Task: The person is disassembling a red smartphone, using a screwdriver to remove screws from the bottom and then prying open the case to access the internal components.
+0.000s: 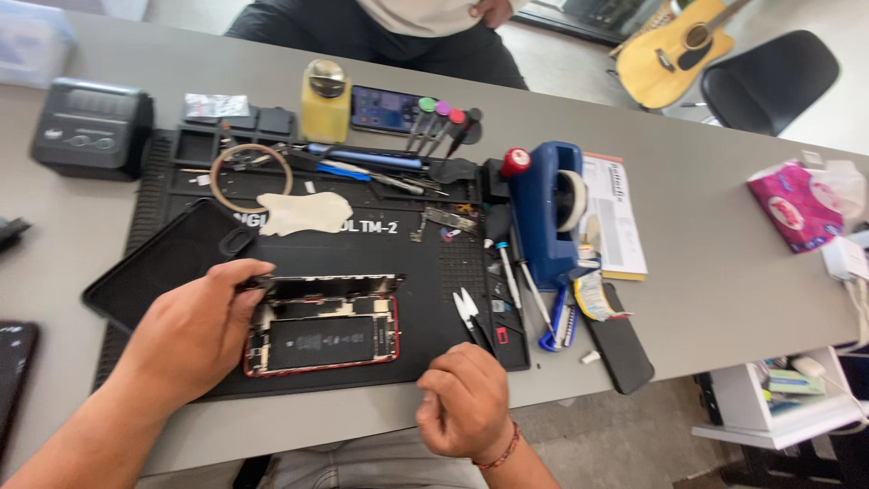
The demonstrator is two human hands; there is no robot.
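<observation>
An opened red-framed phone (pixel 326 340) lies on a black repair mat (pixel 380 249), its battery and boards showing. Its screen panel (pixel 330 285) stands lifted along the far edge. My left hand (pixel 195 330) rests on the phone's left side, fingers touching the lifted screen's corner. My right hand (pixel 463 400) sits at the table's near edge with its fingers curled; whether anything small is inside it is hidden. White tweezers (pixel 468 312) lie on the mat just beyond my right hand.
A black phone case (pixel 163 263) lies left of the phone. Screwdrivers (pixel 380 163), a yellow pump bottle (pixel 326 104), a blue tape dispenser (pixel 543 208), a dark phone (pixel 620 349) and a pink tissue pack (pixel 792 204) surround it. Another person (pixel 407 27) sits across the table.
</observation>
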